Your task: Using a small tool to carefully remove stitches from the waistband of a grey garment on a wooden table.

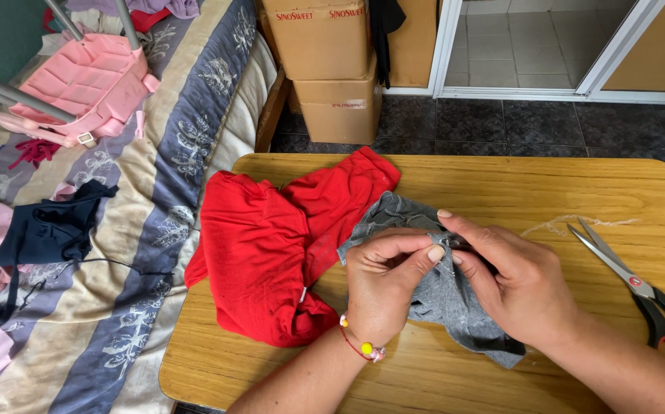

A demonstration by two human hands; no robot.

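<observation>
Both hands pinch one grey lace cloth that lies on the wooden tabletop. The left hand and the right hand meet at its upper fold. Touching the grey cloth's left side is a red garment; well to its right lie scissors.

The grey cloth at centre frame looks thin and soft, a matt knit with a lacy patterned patch near its top. Beside it, the red garment is smooth matt fabric, crumpled into soft folds. The counter is light varnished wood with visible grain and a faint sheen. At the right edge, the scissors have bright, polished metal blades and glossy red and black plastic handles. On the bed at left lies matt printed cloth, and the pink case at upper left is smooth plastic. The boxes at top are dull brown cardboard.
</observation>
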